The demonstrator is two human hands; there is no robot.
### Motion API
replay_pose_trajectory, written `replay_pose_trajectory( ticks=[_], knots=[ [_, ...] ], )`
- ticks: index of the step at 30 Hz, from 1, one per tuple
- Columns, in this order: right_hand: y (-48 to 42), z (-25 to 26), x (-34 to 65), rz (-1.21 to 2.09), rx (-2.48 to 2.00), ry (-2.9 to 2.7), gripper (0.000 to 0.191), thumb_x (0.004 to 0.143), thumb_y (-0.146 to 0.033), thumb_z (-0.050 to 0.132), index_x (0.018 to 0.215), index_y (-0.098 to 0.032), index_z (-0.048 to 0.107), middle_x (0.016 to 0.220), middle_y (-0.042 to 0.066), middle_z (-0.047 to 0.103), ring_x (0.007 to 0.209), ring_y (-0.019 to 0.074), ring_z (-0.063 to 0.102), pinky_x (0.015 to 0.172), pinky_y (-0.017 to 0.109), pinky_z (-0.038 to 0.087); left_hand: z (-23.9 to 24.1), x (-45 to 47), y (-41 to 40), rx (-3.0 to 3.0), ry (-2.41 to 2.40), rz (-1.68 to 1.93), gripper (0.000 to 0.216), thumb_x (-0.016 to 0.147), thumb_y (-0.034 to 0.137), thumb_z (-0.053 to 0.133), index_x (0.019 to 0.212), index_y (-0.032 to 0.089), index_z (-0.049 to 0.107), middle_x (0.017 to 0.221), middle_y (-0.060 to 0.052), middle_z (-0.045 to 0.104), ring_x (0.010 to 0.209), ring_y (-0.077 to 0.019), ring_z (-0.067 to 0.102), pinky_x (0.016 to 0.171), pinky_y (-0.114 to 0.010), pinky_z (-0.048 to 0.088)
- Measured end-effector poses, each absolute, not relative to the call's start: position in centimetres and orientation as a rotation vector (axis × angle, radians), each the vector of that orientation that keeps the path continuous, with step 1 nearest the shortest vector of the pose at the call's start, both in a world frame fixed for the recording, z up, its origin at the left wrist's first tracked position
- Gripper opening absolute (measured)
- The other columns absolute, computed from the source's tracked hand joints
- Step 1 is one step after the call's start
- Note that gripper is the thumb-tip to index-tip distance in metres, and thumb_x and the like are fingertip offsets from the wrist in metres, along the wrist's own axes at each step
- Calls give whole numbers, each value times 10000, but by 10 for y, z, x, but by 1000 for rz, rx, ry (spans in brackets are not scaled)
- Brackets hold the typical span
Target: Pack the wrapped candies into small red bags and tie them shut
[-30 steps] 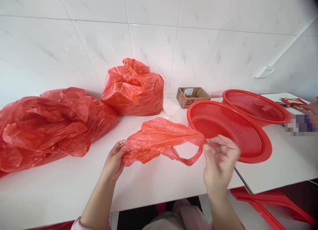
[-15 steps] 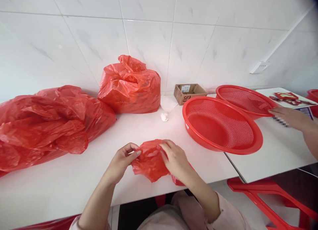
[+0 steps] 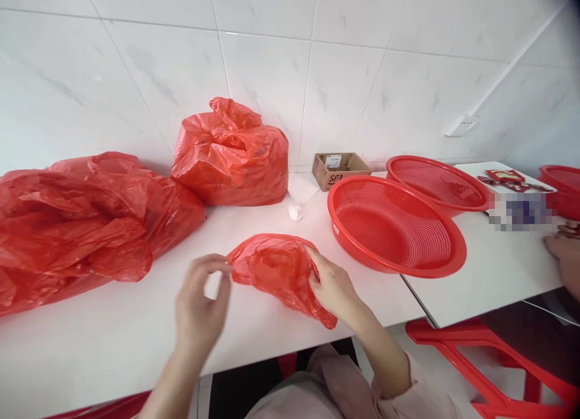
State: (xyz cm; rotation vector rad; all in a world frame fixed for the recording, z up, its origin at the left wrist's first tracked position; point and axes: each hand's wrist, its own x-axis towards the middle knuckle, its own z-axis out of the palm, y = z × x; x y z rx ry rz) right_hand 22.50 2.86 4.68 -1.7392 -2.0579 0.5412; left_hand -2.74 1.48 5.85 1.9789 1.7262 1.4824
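A thin red plastic bag (image 3: 276, 268) is stretched between my two hands over the white table, its mouth spread wider than its crumpled lower part. My left hand (image 3: 202, 298) pinches the bag's left edge between thumb and fingertips. On the other side, my right hand (image 3: 333, 286) grips the bag's right edge, the thumb toward its inside. Just beyond the bag lies a small crumpled white wad (image 3: 295, 212). The inside of the bag looks red, and I make out nothing in it.
Two large red plastic bags, one at the left (image 3: 90, 226) and one by the wall (image 3: 233, 159), bulge on the table. A cardboard box (image 3: 339, 170) stands behind a red basket (image 3: 389, 226); another basket (image 3: 439, 183) adjoins it. A co-worker's hand (image 3: 564, 250) rests far right. A red stool (image 3: 489, 358) stands below.
The bag has been pulled wider, my left hand moving left with its edge. The co-worker's hand has left the back basket's rim and moved right. The view has shifted slightly.
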Motion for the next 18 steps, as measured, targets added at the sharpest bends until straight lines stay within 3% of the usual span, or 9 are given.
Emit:
replay_pose_trajectory(
  ticks=[1, 4, 6, 9, 11, 16, 18],
  knots=[
    [27, 48, 220, 560, -1714, -2064, 612, 872, -138, 409, 1466, -281, 368, 1175, 37, 672, 928, 201, 660, 791, 316, 473, 58, -12, 11, 2180, 1573, 1386, 124, 888, 181, 502, 930, 213, 614, 1052, -56, 650, 1034, -198, 603, 913, -333, 473],
    [27, 46, 216, 545, -1700, -2113, 516, 911, -220, 436, 1422, -286, 425, 1175, 30, 679, 967, 206, 662, 803, 307, 472, 51, 19, 13, 2554, 1348, 576, 258, 943, 225, 438, 1101, 200, 640, 1180, -92, 663, 1149, -235, 586, 1000, -386, 440],
    [31, 40, 224, 495, -1806, -2190, 509, 900, -235, 474, 1408, -261, 451, 1110, 48, 702, 955, 224, 668, 786, 313, 472, 47, 17, 22, 2570, 1356, 208, 295, 954, 254, 422, 1106, 178, 664, 1172, -114, 678, 1106, -277, 622, 946, -429, 475],
    [40, 33, 246, 462, -2011, -2254, 509, 872, -191, 503, 1378, -243, 502, 952, 65, 723, 902, 254, 677, 739, 334, 477, 50, -7, 33, 2533, 1405, -12, 378, 959, 233, 360, 859, 130, 710, 912, -136, 717, 874, -302, 692, 728, -419, 531],
    [40, 33, 256, 450, -2046, -2242, 532, 862, -168, 518, 1387, -251, 503, 959, 77, 712, 926, 272, 667, 742, 358, 490, 57, -23, 34, 2522, 1403, -126, 404, 943, 199, 355, 732, 130, 692, 812, -127, 701, 804, -287, 693, 692, -398, 525],
    [16, 59, 236, 106, -1620, -2131, 430, 874, -253, 593, 1304, -259, 599, 1299, 142, 550, 1163, 307, 545, 916, 453, 480, 71, -23, 23, 2524, 1358, -255, 287, 880, 156, 441, 744, 146, 693, 978, -139, 693, 978, -300, 662, 835, -413, 499],
    [6, 69, 217, 39, -1373, -2020, 304, 918, -227, 531, 1192, -245, 662, 1258, 126, 567, 1127, 254, 562, 924, 409, 485, 74, -14, 19, 2522, 1366, -276, 281, 890, 160, 427, 797, 141, 692, 1021, -152, 683, 993, -316, 652, 841, -434, 492]
  ],
)
